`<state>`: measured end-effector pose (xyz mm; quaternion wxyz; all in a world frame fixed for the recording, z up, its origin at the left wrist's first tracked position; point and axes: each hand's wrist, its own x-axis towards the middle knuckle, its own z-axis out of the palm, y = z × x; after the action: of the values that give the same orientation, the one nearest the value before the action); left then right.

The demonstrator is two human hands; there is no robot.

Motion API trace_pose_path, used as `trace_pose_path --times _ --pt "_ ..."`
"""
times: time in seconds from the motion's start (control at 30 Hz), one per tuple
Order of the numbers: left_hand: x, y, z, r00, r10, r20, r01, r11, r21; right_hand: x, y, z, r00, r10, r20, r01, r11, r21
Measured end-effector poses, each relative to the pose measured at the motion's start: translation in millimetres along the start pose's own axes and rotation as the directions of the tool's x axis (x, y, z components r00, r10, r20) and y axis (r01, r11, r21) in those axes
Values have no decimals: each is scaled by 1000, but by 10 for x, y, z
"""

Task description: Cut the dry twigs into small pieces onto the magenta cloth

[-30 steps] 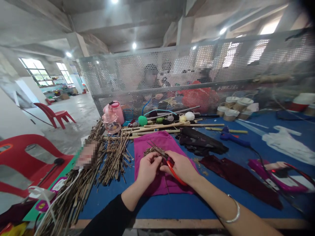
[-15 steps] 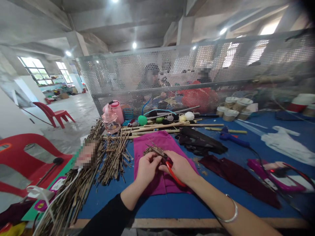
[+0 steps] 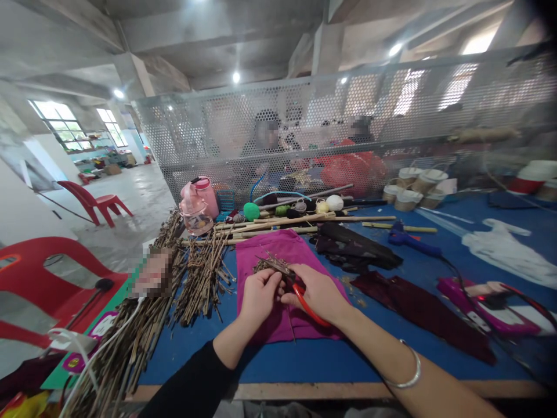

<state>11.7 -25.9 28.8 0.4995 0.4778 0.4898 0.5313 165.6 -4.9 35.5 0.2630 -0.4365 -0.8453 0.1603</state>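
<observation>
A magenta cloth (image 3: 256, 245) lies on the blue table, with a small heap of cut twig bits (image 3: 262, 266) on it. My right hand (image 3: 317, 293) grips red-handled scissors (image 3: 310, 307), whose blades point up and left over the heap. Beside them my left hand (image 3: 261, 293) is closed, thumb and fingers pinched on a thin dry twig (image 3: 292, 325). The twig's lower end sticks out below the hands. Its upper part is hidden by fingers and blades.
Bundles of dry twigs (image 3: 202, 278) lie to the left. Behind the cloth are wooden sticks (image 3: 361, 219) and yarn balls (image 3: 251, 212). Dark red cloth (image 3: 418, 313), black cloth (image 3: 352, 247) and a blue glue gun (image 3: 413, 241) are on the right. A perforated metal screen (image 3: 217, 133) stands behind, people beyond it.
Both hands stay at nearly the same spot over the cloth. The left fingers have shifted slightly beside the scissors. The view has moved a little.
</observation>
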Motion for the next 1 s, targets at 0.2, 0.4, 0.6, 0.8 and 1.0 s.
trace_pose_path --times 0.2,0.4,0.6,0.8,1.0 --pt "-16 16 11 1000 2 -28 -1 999 35 21 33 40 998 17 -53 -17 1000 -4" --pt "-17 -50 28 999 -43 13 43 999 19 20 36 61 995 25 -97 -28 999 -31" --pt "-28 -26 26 998 -33 50 33 999 8 20 24 68 995 11 -103 -12 1000 -9" --pt "-24 -31 11 999 -37 40 37 999 12 30 18 49 999 21 -50 -17 997 82" --pt "-25 -4 16 998 -26 54 28 999 -35 15 40 57 997 42 -60 -44 999 -25"
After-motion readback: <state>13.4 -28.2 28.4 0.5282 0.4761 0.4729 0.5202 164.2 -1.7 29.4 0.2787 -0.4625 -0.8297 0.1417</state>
